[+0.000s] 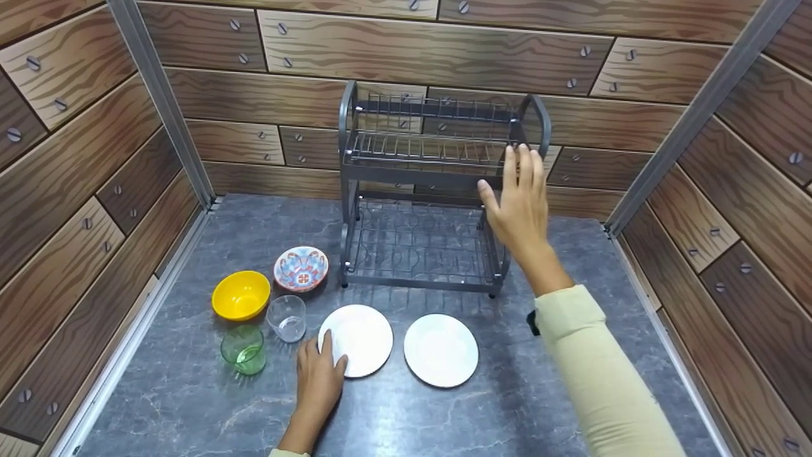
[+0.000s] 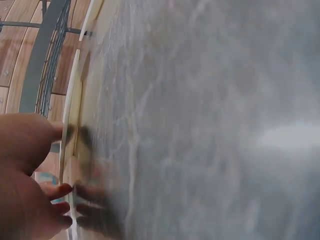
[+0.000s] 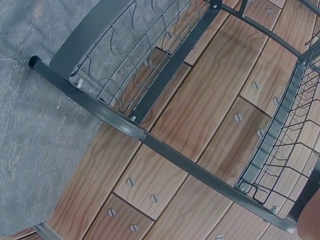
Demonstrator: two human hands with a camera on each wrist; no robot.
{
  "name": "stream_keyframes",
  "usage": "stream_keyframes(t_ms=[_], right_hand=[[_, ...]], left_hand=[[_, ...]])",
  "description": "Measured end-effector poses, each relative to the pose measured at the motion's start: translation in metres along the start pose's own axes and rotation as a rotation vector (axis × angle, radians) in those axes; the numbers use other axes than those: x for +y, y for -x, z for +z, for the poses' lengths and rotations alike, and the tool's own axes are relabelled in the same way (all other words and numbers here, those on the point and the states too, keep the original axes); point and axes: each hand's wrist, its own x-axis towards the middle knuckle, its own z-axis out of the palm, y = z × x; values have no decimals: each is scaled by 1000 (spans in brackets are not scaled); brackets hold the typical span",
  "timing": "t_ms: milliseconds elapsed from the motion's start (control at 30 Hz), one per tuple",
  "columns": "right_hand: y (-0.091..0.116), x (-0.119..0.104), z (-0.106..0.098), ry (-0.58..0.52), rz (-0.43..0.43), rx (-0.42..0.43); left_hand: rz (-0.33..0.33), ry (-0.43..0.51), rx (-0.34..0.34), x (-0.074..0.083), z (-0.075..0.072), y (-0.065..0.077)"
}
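My left hand is at the left rim of a white plate, thumb and fingers around its edge; in the left wrist view the plate shows edge-on, low over the grey surface. A second white plate lies to its right. My right hand, fingers extended, is at the right side of a dark two-tier dish rack. Only a bit of that hand shows in the right wrist view, beside the rack frame; whether it touches the frame I cannot tell.
Left of the plates stand a yellow bowl, a patterned bowl, a clear glass and a green glass. Wood-patterned walls enclose the grey marbled surface at the back and both sides.
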Motion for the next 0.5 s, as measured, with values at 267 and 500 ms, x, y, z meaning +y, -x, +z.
stream_keyframes(t_ms=[267, 500], right_hand=[[0, -1, -1, 0, 9, -3], [0, -2, 0, 4, 10, -5]], left_hand=[[-15, 215, 81, 10, -2, 1], [31, 339, 162, 18, -5, -2]])
